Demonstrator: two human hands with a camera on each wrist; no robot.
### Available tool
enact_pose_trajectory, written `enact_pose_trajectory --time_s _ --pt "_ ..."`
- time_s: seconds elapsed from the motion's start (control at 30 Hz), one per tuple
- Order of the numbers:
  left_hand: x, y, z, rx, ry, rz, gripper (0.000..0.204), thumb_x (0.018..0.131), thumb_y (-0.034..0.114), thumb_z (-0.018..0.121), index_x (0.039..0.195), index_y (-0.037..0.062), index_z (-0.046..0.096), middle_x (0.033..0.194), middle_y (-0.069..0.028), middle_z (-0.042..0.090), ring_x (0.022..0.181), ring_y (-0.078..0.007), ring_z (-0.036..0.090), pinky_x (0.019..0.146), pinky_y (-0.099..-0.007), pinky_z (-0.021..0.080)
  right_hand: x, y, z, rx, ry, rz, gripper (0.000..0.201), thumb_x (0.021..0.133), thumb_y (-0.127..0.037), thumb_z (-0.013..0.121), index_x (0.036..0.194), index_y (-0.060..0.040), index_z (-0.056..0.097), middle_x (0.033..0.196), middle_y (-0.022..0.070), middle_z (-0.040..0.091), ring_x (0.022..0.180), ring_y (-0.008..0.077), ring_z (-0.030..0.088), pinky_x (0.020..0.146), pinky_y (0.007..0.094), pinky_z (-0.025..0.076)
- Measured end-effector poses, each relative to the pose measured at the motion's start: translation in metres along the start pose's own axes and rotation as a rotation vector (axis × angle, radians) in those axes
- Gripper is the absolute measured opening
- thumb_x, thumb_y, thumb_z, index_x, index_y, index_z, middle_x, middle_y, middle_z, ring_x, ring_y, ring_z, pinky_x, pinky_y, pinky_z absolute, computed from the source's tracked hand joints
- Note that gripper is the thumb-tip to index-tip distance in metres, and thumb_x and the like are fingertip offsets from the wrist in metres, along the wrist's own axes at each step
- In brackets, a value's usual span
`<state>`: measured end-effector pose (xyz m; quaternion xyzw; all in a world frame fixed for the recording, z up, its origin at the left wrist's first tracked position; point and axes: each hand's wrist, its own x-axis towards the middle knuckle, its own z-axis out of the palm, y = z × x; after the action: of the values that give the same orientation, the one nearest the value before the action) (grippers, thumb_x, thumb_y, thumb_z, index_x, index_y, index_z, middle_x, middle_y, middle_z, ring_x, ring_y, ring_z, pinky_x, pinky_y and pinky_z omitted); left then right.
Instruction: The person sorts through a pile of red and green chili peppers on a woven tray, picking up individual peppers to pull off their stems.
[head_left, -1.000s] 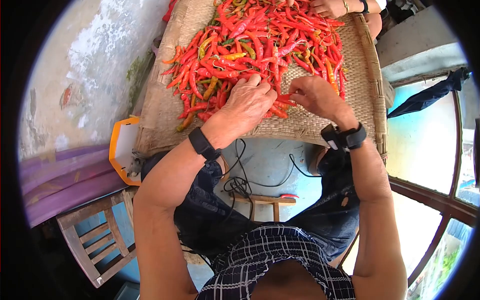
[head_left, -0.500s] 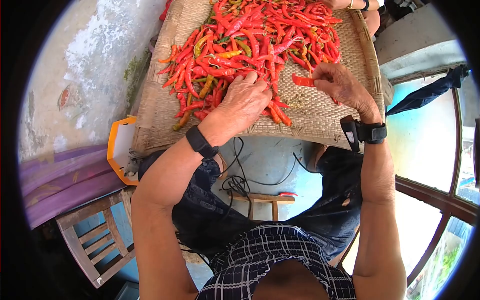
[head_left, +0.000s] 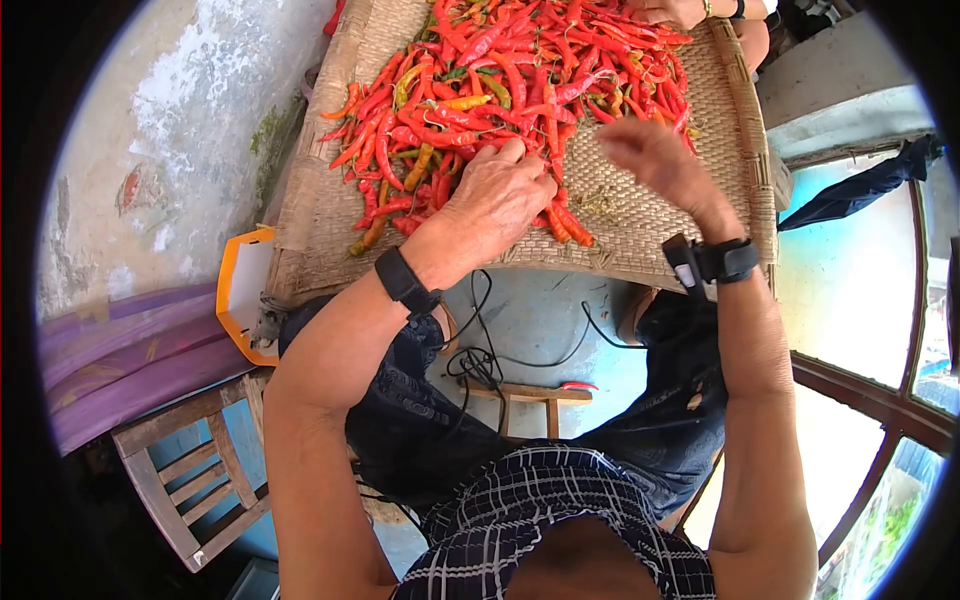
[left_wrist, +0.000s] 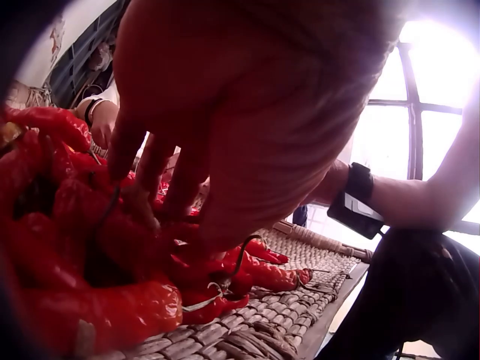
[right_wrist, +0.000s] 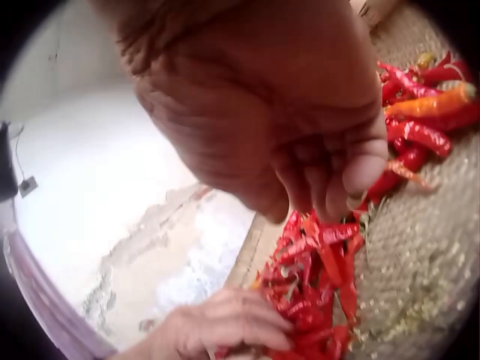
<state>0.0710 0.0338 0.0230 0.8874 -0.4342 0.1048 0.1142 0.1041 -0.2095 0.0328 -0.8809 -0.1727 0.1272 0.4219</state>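
Note:
Red chili peppers (head_left: pixel 490 115), with a few yellow and green ones among them, lie heaped on a woven mat-like tray (head_left: pixel 325 240). My left hand (head_left: pixel 492 195) rests on the near edge of the heap. In the left wrist view its fingers (left_wrist: pixel 154 169) reach down among the peppers, spread a little apart, and the tips are partly hidden. To the right, my right hand (head_left: pixel 655 165) hovers over the tray, blurred. From the right wrist view, its fingers are loosely bent and no pepper shows between the thumb (right_wrist: pixel 365 176) and fingertips.
Another person's hand (head_left: pixel 670 10) is at the far edge of the heap. Small pale bits (head_left: pixel 600 203) lie on the weave near my right hand. Below the tray are a wooden stool (head_left: pixel 535 396), a black cable (head_left: pixel 482 365) and one fallen pepper (head_left: pixel 580 386).
My right hand picked up a red pepper at the near edge and carried it right; that pepper no longer shows in it. The hand now moves back leftward. My left hand stays on the heap.

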Motion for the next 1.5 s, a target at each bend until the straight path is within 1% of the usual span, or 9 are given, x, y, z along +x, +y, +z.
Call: enact_pose_trajectory --time_s 0.07,0.27,0.93,1.17,1.27,1.33,1.37,1.4,1.5 --pt "0.0 -0.001 0.0 -0.003 -0.008 -0.004 0.006 0.073 0.007 0.06 0.079 0.0073 0.062 0.081 -0.0043 0.055 0.087 -0.0222 0.05 0.077 -0.0353 0.045 -0.009 -0.022 0.025 -0.095 -0.163 -0.001 0.024 0.084 -0.015 0.065 0.104 -0.0027 0.061 0.082 0.0085 0.064 0.076 0.0173 0.062 0.071 0.0306 0.05" --pt "0.001 -0.002 0.001 -0.024 0.041 0.036 0.006 0.071 0.008 0.06 0.077 0.0078 0.061 0.08 -0.0044 0.055 0.086 -0.0224 0.051 0.075 -0.0354 0.045 -0.01 -0.019 0.06 -0.209 -0.112 -0.064 0.016 0.079 -0.016 0.064 0.087 -0.0033 0.06 0.081 0.0168 0.065 0.078 0.0358 0.063 0.069 0.0435 0.05" --pt "-0.001 0.001 -0.003 -0.02 -0.037 0.039 0.006 0.07 0.006 0.059 0.076 0.0049 0.062 0.086 -0.0072 0.056 0.091 -0.0241 0.051 0.076 -0.0358 0.045 -0.016 -0.015 0.056 -0.352 -0.131 -0.035 0.018 0.075 -0.017 0.064 0.084 -0.0023 0.058 0.08 0.0184 0.063 0.081 0.0358 0.062 0.072 0.0439 0.049" --pt "-0.001 -0.001 -0.002 -0.01 0.007 0.03 0.007 0.071 0.007 0.059 0.077 0.0043 0.062 0.086 -0.0062 0.055 0.091 -0.0228 0.051 0.075 -0.0352 0.045 -0.01 -0.016 -0.025 -0.361 -0.167 0.086 0.013 0.075 -0.014 0.063 0.078 -0.0019 0.059 0.074 0.0123 0.061 0.069 0.0241 0.06 0.064 0.0369 0.047" --pt "-0.001 -0.001 -0.001 0.011 0.042 0.029 0.006 0.071 0.006 0.059 0.076 0.0039 0.061 0.086 -0.0062 0.055 0.09 -0.0228 0.051 0.074 -0.0352 0.046 -0.005 -0.005 -0.043 -0.206 0.1 0.074 0.02 0.081 -0.019 0.064 0.09 -0.0016 0.063 0.074 0.0102 0.062 0.068 0.0172 0.059 0.061 0.0334 0.047" --pt "0.0 0.0 -0.002 0.004 -0.01 0.006 0.006 0.071 0.006 0.059 0.076 0.0038 0.06 0.086 -0.0068 0.056 0.089 -0.0233 0.052 0.073 -0.0356 0.046 0.0 -0.005 -0.042 0.378 0.611 0.089 0.035 0.087 -0.027 0.063 0.106 0.0012 0.061 0.074 0.011 0.062 0.068 0.0144 0.058 0.06 0.0308 0.048" --pt "0.0 0.0 -0.002 0.004 -0.011 0.008 0.006 0.071 0.006 0.059 0.076 0.0038 0.06 0.086 -0.0068 0.056 0.089 -0.0233 0.052 0.073 -0.0356 0.046 -0.001 -0.008 -0.037 0.321 0.664 0.099 0.047 0.089 -0.034 0.063 0.115 0.0045 0.057 0.075 0.0132 0.062 0.067 0.0149 0.058 0.059 0.0304 0.049" --pt "0.0 0.0 -0.001 0.012 -0.005 0.005 0.005 0.071 0.006 0.059 0.076 0.0039 0.06 0.085 -0.007 0.055 0.088 -0.0235 0.052 0.073 -0.0357 0.046 -0.002 -0.012 -0.03 0.322 0.666 0.1 0.047 0.089 -0.034 0.063 0.115 0.0045 0.057 0.075 0.0132 0.062 0.067 0.0149 0.058 0.059 0.0304 0.049" --pt "0.001 0.001 -0.001 0.025 -0.025 -0.006 0.005 0.072 0.007 0.059 0.076 0.004 0.059 0.086 -0.0075 0.056 0.088 -0.0238 0.053 0.073 -0.0359 0.047 -0.006 -0.017 -0.004 -0.096 0.196 0.105 0.044 0.087 -0.035 0.064 0.111 0.0005 0.06 0.078 0.0137 0.064 0.069 0.0196 0.06 0.062 0.0333 0.049"
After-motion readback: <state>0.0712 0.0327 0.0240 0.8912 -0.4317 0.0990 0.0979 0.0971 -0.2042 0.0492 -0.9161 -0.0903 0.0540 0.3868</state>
